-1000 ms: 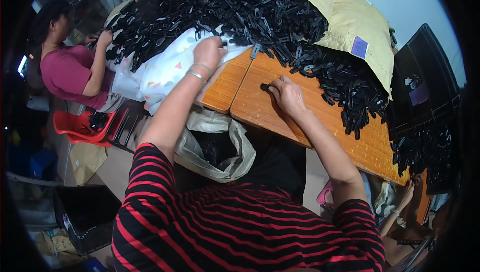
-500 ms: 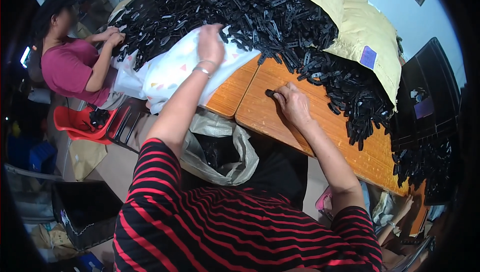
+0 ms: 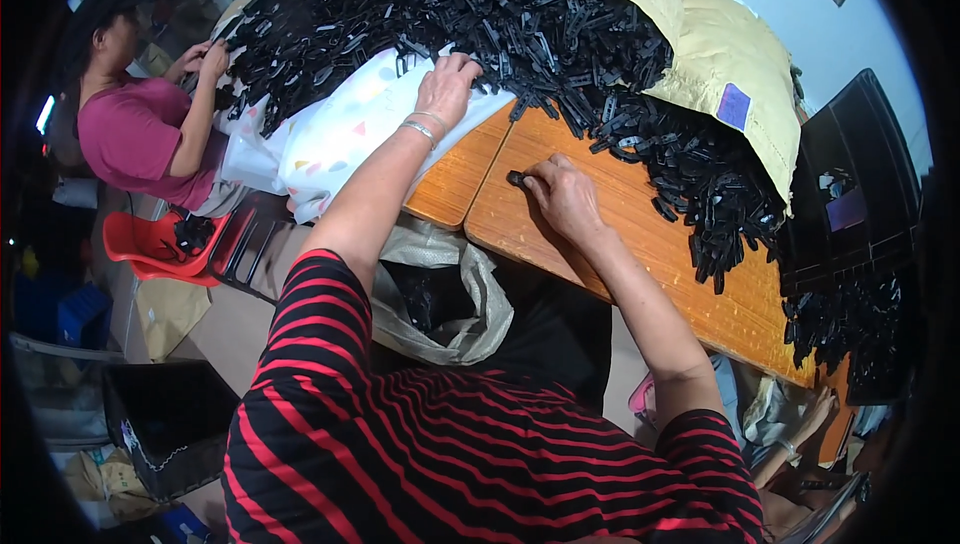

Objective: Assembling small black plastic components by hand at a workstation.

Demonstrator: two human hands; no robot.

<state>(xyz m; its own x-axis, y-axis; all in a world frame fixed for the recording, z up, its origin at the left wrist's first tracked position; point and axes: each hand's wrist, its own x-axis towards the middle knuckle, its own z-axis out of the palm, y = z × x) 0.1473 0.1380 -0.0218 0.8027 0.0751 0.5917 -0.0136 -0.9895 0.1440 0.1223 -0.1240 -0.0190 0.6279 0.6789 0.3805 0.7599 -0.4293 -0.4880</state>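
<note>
My right hand (image 3: 565, 196) rests low over the wooden table with its fingers pinched on a small black plastic piece (image 3: 517, 178). My left hand (image 3: 444, 90), with a silvery bracelet at the wrist, reaches to the near edge of a large heap of black plastic pieces (image 3: 545, 49). Its fingers curl down among the pieces there, and what lies under the fingertips is hidden. Beneath that forearm spreads a white plastic sheet (image 3: 345, 129) with coloured triangles. The pieces are long and narrow, with slots.
Two tan paper sacks (image 3: 735, 49) spill pieces onto the wooden table (image 3: 600, 229). An open woven sack (image 3: 490, 314) hangs below its front edge. At the left, a person in a magenta top (image 3: 140, 139) handles pieces near a red chair (image 3: 150, 249). Another person's hand (image 3: 815, 414) shows lower right.
My left hand has come down rightward from above the sheet onto the heap's edge. My right hand, still pinching the black piece, has shifted slightly left. The co-worker's hands have risen.
</note>
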